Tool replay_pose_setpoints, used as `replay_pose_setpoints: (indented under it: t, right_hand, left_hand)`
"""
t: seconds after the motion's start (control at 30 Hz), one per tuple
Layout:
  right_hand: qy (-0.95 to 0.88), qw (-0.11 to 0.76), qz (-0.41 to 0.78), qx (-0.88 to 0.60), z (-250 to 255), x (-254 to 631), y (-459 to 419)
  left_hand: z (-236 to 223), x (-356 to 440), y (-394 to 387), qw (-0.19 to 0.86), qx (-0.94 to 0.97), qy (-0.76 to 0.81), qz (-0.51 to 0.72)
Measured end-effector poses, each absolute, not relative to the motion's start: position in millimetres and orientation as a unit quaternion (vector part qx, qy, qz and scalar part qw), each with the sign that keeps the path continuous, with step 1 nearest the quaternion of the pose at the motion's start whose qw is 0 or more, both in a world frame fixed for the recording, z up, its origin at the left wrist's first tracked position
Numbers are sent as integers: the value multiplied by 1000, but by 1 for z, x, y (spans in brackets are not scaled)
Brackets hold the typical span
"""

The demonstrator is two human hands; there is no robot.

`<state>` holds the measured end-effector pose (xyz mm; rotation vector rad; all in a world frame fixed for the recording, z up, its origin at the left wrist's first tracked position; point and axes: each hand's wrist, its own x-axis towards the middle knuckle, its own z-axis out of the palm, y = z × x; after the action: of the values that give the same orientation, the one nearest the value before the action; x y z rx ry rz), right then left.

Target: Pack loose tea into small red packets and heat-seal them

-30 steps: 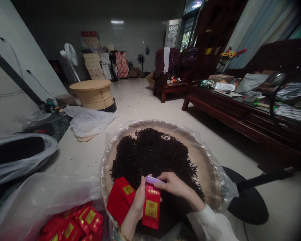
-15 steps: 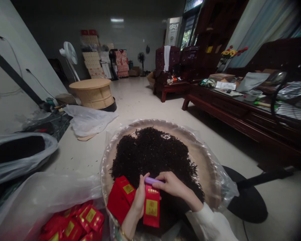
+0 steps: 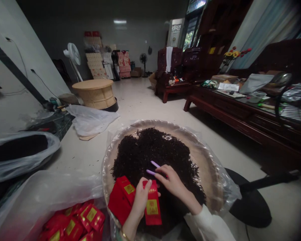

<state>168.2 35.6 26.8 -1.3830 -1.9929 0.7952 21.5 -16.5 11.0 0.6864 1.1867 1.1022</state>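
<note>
My left hand (image 3: 141,195) grips the top of a red tea packet (image 3: 153,214) with a gold label, held upright over the near side of the tray. Just above it, my right hand (image 3: 174,183) holds a purple handheld bag sealer (image 3: 151,172). The sealer's two jaws are spread apart, clear of the packet, and a small red spot shows on it. Beside my left wrist lie flat red packets (image 3: 120,201) in a stack. Behind both hands is a heap of dark, twisted tea leaves (image 3: 153,150) on a wide round tray (image 3: 213,174) lined with clear plastic.
At the lower left, a clear plastic bag (image 3: 72,185) contains many red packets (image 3: 74,224). Another bag (image 3: 54,144) of dark leaves stands beyond it. A black fan base (image 3: 251,204) sits right of the tray, near a long wooden table (image 3: 230,107).
The sealer was closed across the packet's top edge; now its jaws have opened and moved up and away. My left hand has shifted its hold onto the packet's top.
</note>
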Motion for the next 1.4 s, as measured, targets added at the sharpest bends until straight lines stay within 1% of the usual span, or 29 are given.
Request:
replay_pose_setpoints:
  t: [0.07, 0.17, 0.33, 0.43, 0.5, 0.57, 0.63, 0.67, 0.7, 0.73, 0.8, 0.83, 0.87, 0.93, 0.97, 1.0, 1.07, 1.1, 1.2, 1.3, 1.4]
  right_hand:
    - [-742, 305, 355, -480, 27, 162, 26]
    - [-708, 320, 424, -466, 28, 157, 18]
    - [-669, 352, 480, -446, 30, 152, 18]
    - [-657, 356, 503, -434, 30, 150, 18]
    - [-642, 354, 524, -434, 28, 152, 20]
    - [-612, 357, 541, -453, 27, 157, 24]
    - [-565, 379, 544, -490, 29, 164, 29]
    - [-536, 400, 542, -509, 32, 166, 31]
    - [-508, 425, 539, -520, 36, 166, 32]
    - [-486, 450, 538, -522, 42, 164, 31]
    - [-473, 475, 559, -488, 57, 152, 26]
    - [-486, 467, 584, -453, 65, 143, 21]
    - [-509, 433, 625, -403, 71, 134, 16]
    - [-548, 348, 695, -308, 80, 118, 7]
    - [-562, 329, 701, -292, 80, 113, 5]
    - [-570, 324, 695, -295, 77, 110, 4]
    - [-572, 341, 661, -345, 64, 114, 9]
    - [-568, 345, 646, -375, 55, 118, 12]
    - [-601, 318, 590, -436, 26, 139, 20]
    - [-692, 290, 469, -466, 8, 157, 18]
    - [-739, 285, 366, -489, -1, 169, 17]
  left_hand:
    - [8, 22, -16, 597, 324, 534, 504]
    - [6, 20, -15, 561, 342, 550, 514]
    - [5, 18, -17, 529, 353, 565, 526]
    - [5, 18, -21, 511, 348, 568, 543]
    - [4, 15, -21, 515, 338, 569, 545]
    - [4, 7, -20, 557, 324, 559, 522]
    - [1, -8, -15, 598, 312, 546, 496]
    - [-1, -18, -12, 598, 312, 548, 495]
    - [-4, -29, -8, 555, 322, 574, 510]
    - [-8, -41, -5, 485, 353, 609, 519]
    - [-16, -63, 2, 338, 446, 683, 469]
    - [-19, -72, 5, 264, 500, 711, 419]
    - [-21, -79, 7, 210, 537, 729, 368]
    - [-22, -89, 9, 148, 563, 763, 282]
    - [-21, -91, 9, 123, 568, 782, 225]
    - [-19, -92, 9, 101, 572, 798, 163]
    - [-16, -93, 9, 62, 586, 807, 46]
    - [-15, -92, 8, 56, 594, 803, 17]
    - [-15, -92, 6, 44, 612, 790, 2]
    - [-17, -93, 3, 37, 615, 788, 17]
    - [-19, -94, 0, 35, 618, 784, 43]
